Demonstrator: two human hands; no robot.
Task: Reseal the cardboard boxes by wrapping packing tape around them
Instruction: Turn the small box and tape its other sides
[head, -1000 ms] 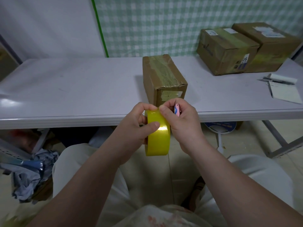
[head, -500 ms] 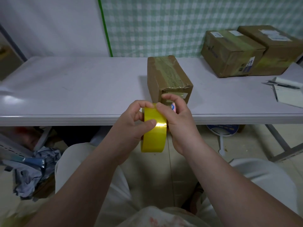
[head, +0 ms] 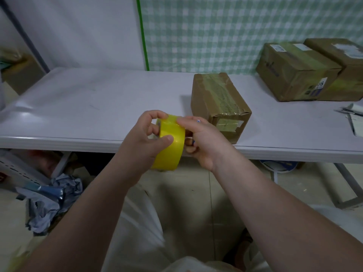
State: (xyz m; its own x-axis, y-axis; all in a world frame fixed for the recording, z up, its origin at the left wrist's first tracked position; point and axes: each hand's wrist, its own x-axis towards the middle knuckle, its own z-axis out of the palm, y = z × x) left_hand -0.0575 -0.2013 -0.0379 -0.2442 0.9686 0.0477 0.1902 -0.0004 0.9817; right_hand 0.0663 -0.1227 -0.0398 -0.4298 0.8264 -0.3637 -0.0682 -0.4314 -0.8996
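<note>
The only writing I can make out is on a white sticker on the near face of the middle box (head: pixel 294 71), which reads "06" or "U6"; the print on the other labels is too blurred. The far box (head: pixel 339 63) touching it on the right has a white label on top that I cannot read.

I hold the yellow tape roll (head: pixel 170 143) on edge in front of me, just above the counter (head: pixel 94 107) edge. My left hand (head: pixel 146 140) grips it, thumb pressed on the outer band and fingers curled over the top and into the core. My right hand (head: pixel 202 140) comes in from the other side, forefinger tip laid on the top of the roll where a loose bit of tape shows, the other fingers folded around something small that is mostly hidden.

The near box (head: pixel 218 103) stands on the counter just beyond my right hand, not touching it, with old tape along its top and a taped patch on its front. Both forearms reach forward, bare, converging at the roll.
</note>
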